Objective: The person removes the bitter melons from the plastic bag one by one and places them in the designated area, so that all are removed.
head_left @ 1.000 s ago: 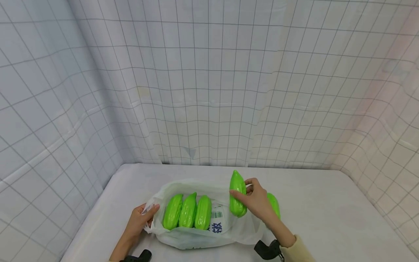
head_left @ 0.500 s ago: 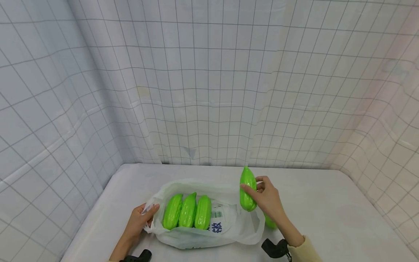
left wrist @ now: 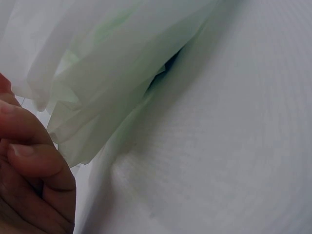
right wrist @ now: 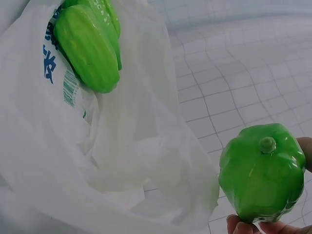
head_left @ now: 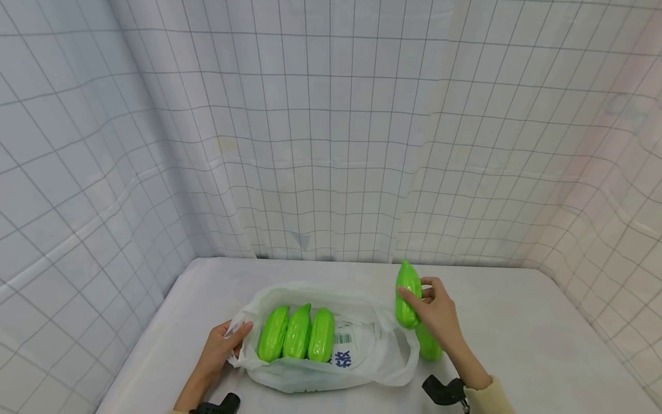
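A white plastic bag (head_left: 380,368) lies open on its side on the white-covered table. Three glossy green gourds (head_left: 297,333) sit side by side in its left half; the right wrist view shows gourds (right wrist: 87,51) beside printed blue characters and a barcode. At the bag's left rim my left hand (head_left: 219,349) pinches the plastic, and its fingers (left wrist: 34,161) look curled at the bag's edge. My right hand (head_left: 437,310) holds another green gourd (head_left: 407,290), pointed end up, beyond the bag's right rim. Its stem end (right wrist: 267,145) faces the right wrist camera.
One more green gourd (head_left: 428,345) lies on the table right of the bag, partly hidden by the right hand and the held gourd. White grid-patterned curtains (head_left: 331,144) stand behind and at both sides of the table (head_left: 517,333).
My right hand has carried the held gourd rightward and slightly away, from over the bag to outside its right rim. The left hand stays at the bag's left rim.
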A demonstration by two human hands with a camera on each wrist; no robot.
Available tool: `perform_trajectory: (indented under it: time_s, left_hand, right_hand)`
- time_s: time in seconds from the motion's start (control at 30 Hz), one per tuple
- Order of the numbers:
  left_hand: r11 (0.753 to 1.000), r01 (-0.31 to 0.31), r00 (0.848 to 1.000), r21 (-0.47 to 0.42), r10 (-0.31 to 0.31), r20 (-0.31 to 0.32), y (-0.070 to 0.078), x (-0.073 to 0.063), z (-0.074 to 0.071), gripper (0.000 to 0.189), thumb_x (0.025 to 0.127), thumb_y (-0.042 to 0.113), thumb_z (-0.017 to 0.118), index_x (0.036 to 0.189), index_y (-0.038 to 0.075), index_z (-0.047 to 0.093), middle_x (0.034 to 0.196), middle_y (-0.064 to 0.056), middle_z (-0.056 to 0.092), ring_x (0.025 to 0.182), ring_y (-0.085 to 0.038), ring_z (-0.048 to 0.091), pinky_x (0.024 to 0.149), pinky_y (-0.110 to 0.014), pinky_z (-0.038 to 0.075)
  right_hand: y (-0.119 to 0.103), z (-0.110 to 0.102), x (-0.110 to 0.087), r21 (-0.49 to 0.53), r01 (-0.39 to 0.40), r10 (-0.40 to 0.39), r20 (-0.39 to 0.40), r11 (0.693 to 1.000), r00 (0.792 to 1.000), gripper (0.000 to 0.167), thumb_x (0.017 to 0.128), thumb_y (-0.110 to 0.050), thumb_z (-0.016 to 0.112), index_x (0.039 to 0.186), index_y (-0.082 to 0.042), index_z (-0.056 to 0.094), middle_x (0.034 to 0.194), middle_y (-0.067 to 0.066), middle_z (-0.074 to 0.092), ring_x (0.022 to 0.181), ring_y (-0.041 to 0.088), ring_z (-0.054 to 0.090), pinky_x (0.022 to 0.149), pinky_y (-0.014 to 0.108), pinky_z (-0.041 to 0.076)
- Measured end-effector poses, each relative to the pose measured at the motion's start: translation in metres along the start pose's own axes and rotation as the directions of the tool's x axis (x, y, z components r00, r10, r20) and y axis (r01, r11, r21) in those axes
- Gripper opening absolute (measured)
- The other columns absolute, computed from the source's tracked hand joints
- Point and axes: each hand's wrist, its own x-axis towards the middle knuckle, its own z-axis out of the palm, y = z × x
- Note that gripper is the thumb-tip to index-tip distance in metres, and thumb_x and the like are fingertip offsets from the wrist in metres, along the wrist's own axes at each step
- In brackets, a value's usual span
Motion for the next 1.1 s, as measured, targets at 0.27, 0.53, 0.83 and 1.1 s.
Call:
perform_trajectory:
  time_s: [0.27, 0.53, 0.83, 1.1]
  left_hand:
    - [1.000, -0.007, 1.000, -0.009, 0.007, -0.007, 0.002, -0.002, 0.001, 0.022, 0.095, 0.016, 0.060, 0.082, 0.000, 0.056, 0.050, -0.001, 0.041, 0.044, -0.011, 0.041, 0.044, -0.026, 0.038]
    - [1.000, -0.012, 1.000, -0.022, 0.011, -0.011, 0.003, -0.003, 0.002, 0.022, 0.094, 0.016, 0.061, 0.081, -0.001, 0.056, 0.050, -0.001, 0.042, 0.043, -0.011, 0.041, 0.043, -0.025, 0.038]
    - [0.999, -0.007, 1.000, -0.034, 0.006, -0.010, 0.002, -0.002, 0.002, 0.023, 0.094, 0.017, 0.061, 0.080, 0.000, 0.056, 0.050, 0.000, 0.043, 0.043, -0.010, 0.041, 0.043, -0.024, 0.038]
    - [0.999, -0.002, 1.000, -0.045, 0.002, 0.002, 0.002, -0.001, 0.001, 0.022, 0.094, 0.017, 0.061, 0.081, 0.000, 0.056, 0.050, 0.001, 0.042, 0.043, -0.010, 0.041, 0.043, -0.025, 0.038]
  right_hand:
    - [0.012, -0.009, 0.006, 0.021, -0.051, 0.051, -0.020, 0.998, 0.998, 0.072, 0.082, -0.058, 0.064, 0.129, -0.007, 0.043, 0.101, 0.013, 0.057, 0.082, 0.022, 0.057, 0.065, 0.030, 0.047]
    - [0.020, -0.019, 0.010, 0.032, -0.069, 0.070, -0.028, 0.997, 0.997, 0.074, 0.083, -0.057, 0.065, 0.131, -0.005, 0.041, 0.102, 0.015, 0.056, 0.081, 0.021, 0.055, 0.064, 0.030, 0.046]
    - [0.028, -0.027, 0.013, 0.022, -0.084, 0.085, -0.041, 0.996, 0.996, 0.074, 0.083, -0.053, 0.066, 0.132, -0.003, 0.040, 0.101, 0.015, 0.054, 0.079, 0.019, 0.055, 0.062, 0.029, 0.046]
    - [0.044, -0.033, 0.017, -0.016, -0.116, 0.116, -0.043, 0.993, 0.992, 0.079, 0.081, -0.057, 0.067, 0.133, -0.003, 0.039, 0.104, 0.016, 0.053, 0.084, 0.023, 0.054, 0.061, 0.031, 0.045]
